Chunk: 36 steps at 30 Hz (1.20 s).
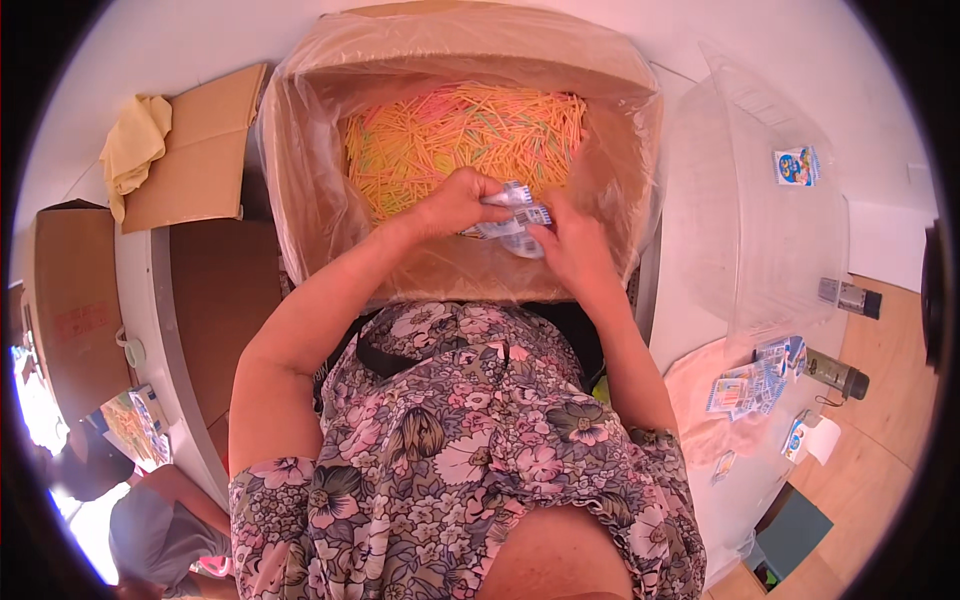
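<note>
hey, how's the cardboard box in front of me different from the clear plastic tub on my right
The cardboard box is brown, opaque, plastic-lined and heaped with thin coloured sticks. The clear plastic tub is see-through, unlined and holds only one small printed packet. Both are open-topped.

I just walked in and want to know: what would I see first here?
A big cardboard box lined with clear plastic, at top centre, full of thin yellow, pink and green sticks. Over its near edge, the left hand and right hand hold small printed paper packets. A clear plastic tub sits to the right.
</note>
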Motion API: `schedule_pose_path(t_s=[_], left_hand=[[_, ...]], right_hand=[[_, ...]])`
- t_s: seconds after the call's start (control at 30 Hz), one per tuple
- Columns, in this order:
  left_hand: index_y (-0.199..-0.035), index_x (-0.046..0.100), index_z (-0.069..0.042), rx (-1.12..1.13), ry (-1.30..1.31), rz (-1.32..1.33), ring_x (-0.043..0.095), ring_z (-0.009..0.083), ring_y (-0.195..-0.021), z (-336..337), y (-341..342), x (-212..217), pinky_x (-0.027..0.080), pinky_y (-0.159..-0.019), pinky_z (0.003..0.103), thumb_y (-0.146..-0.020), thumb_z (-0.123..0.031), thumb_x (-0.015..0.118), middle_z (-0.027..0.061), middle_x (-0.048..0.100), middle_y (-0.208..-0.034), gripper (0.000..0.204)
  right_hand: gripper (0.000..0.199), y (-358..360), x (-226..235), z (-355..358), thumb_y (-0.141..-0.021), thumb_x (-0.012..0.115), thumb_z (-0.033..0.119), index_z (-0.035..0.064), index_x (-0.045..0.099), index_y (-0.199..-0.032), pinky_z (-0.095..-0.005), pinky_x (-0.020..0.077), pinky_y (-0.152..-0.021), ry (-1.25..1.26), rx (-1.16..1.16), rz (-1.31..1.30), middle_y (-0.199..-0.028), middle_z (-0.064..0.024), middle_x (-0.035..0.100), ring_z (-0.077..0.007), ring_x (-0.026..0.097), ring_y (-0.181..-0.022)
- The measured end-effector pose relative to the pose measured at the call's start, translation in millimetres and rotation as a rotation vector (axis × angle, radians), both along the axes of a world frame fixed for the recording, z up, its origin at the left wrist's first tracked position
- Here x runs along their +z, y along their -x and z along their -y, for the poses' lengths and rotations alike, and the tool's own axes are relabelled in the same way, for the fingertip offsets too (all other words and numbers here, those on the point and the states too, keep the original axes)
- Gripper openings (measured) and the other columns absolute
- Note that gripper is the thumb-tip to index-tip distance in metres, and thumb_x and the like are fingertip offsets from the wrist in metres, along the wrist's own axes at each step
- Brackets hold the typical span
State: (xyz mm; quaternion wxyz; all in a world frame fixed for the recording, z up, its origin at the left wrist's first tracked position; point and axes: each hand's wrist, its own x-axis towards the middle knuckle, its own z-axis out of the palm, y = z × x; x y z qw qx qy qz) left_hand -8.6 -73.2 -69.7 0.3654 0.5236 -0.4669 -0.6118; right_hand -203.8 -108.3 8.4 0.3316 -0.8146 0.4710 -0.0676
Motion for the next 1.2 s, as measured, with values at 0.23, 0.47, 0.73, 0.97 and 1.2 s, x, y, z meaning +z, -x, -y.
schedule_pose_path(t_s=[0.23,0.47,0.73,0.97,1.2], left_hand=[[-0.084,0.069,-0.008,0.195,0.255,0.734,0.061,0.0319,-0.064,-21,-17,12,0.047,-0.062,0.040,-0.078,-0.018,0.064,0.0174,0.061,-0.069,0.013],[-0.089,0.068,0.000,0.326,0.093,0.406,0.051,0.0052,-0.062,-44,-35,8,0.044,-0.057,0.025,-0.082,-0.011,0.066,0.0027,0.063,-0.068,0.013],[-0.079,0.065,0.002,0.493,0.157,0.039,0.054,0.0094,-0.061,-53,-37,-14,0.043,-0.056,0.029,-0.078,-0.011,0.068,0.0081,0.060,-0.066,0.012],[-0.083,0.067,0.002,0.447,0.178,0.074,0.056,0.0093,-0.063,-48,-34,-4,0.045,-0.058,0.028,-0.078,-0.010,0.068,0.0071,0.061,-0.067,0.012],[-0.086,0.068,0.001,0.461,0.140,0.020,0.056,0.0092,-0.062,-48,-33,-3,0.045,-0.058,0.028,-0.078,-0.010,0.068,0.0075,0.062,-0.067,0.013]], right_hand=[[0.016,-30,-42,34,-0.076,0.059,0.007,-0.0012,0.060,-0.090,-0.0465,0.0474,-0.072,0.068,0.271,-0.290,-0.084,-0.0237,0.062,-0.0388,0.062,-0.083],[0.022,-88,-60,124,-0.078,0.052,0.011,0.0042,0.062,-0.096,-0.0424,0.0462,-0.083,0.568,0.404,-0.417,-0.097,-0.0187,0.062,-0.0303,0.059,-0.098],[0.024,-123,-97,131,-0.079,0.049,0.009,0.0031,0.058,-0.101,-0.0413,0.0430,-0.087,0.865,0.433,-0.629,-0.108,-0.0114,0.058,-0.0253,0.051,-0.109],[0.020,-101,-91,135,-0.077,0.050,0.008,0.0037,0.058,-0.094,-0.0438,0.0408,-0.087,0.929,0.496,-0.228,-0.102,-0.0131,0.058,-0.0273,0.052,-0.102],[0.021,-116,-70,111,-0.080,0.056,0.010,0.0003,0.057,-0.098,-0.0406,0.0487,-0.072,0.674,0.347,-0.130,-0.080,-0.0117,0.061,-0.0300,0.060,-0.078]])
